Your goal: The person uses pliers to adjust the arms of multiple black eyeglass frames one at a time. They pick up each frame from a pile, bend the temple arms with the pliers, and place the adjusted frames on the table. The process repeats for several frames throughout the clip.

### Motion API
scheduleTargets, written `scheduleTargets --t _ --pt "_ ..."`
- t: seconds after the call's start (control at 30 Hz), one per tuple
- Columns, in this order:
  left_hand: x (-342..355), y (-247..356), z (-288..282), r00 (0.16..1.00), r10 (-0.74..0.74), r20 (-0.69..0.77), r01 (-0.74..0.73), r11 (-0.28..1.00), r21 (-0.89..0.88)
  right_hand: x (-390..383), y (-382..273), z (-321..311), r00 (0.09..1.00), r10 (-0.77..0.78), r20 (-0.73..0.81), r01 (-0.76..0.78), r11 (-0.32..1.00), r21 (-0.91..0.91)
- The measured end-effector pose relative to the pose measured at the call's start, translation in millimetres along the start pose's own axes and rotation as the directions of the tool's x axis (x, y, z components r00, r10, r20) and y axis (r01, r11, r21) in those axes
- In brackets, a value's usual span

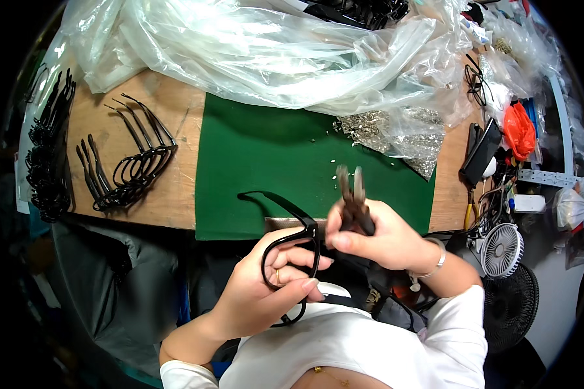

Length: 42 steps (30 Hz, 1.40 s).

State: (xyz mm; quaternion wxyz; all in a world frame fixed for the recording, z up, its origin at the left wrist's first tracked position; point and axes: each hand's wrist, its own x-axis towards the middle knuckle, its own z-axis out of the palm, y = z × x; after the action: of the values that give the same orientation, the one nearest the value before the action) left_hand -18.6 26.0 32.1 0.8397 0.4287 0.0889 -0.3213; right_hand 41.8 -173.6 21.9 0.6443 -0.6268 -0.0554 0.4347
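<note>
My left hand (253,285) is closed around a black eyeglass frame (313,228), with one temple stretching up and left over the green mat (259,149). No lenses can be made out in it. To the right, my right hand (389,240) grips a pair of pliers (353,204), jaws pointing away from me and slightly apart. The pliers and the frame do not touch. Beyond the pliers, small shiny metal pieces (370,126) spill from a clear plastic bag (422,139) onto the mat, and a few lie loose near the jaws.
Several black eyeglass frames (143,159) stand in a row on the wooden tabletop (182,123) at left, beside a dense stack of frames (48,155). Clear plastic sheeting (253,58) covers the back. At right are a black phone (481,152), an orange bag (519,131) and a white fan (501,251).
</note>
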Motion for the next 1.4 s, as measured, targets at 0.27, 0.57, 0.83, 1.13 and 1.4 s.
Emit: scheduleTargets --t 0.27,0.57,0.83,1.13,1.4 --pt "-6 8 -8 0.997 -0.082 -0.016 0.082 0.997 -0.001 -1 -34 -3 0.924 0.260 0.281 -0.104 0.876 -0.470" --pt "-6 3 -4 0.991 -0.130 -0.024 0.131 0.989 0.074 0 -33 -3 0.956 0.200 0.216 -0.032 0.800 -0.599" --pt "-3 -3 5 0.994 -0.107 -0.033 0.108 0.994 0.035 -5 -24 3 0.994 0.100 0.047 -0.036 0.698 -0.715" --pt "4 3 4 0.990 -0.125 -0.062 0.128 0.991 0.037 10 -23 -33 0.956 0.272 0.111 -0.134 0.739 -0.660" --pt "13 28 -35 0.893 0.417 -0.170 -0.116 0.577 0.808 19 4 -24 0.987 0.064 -0.147 -0.143 0.772 -0.619"
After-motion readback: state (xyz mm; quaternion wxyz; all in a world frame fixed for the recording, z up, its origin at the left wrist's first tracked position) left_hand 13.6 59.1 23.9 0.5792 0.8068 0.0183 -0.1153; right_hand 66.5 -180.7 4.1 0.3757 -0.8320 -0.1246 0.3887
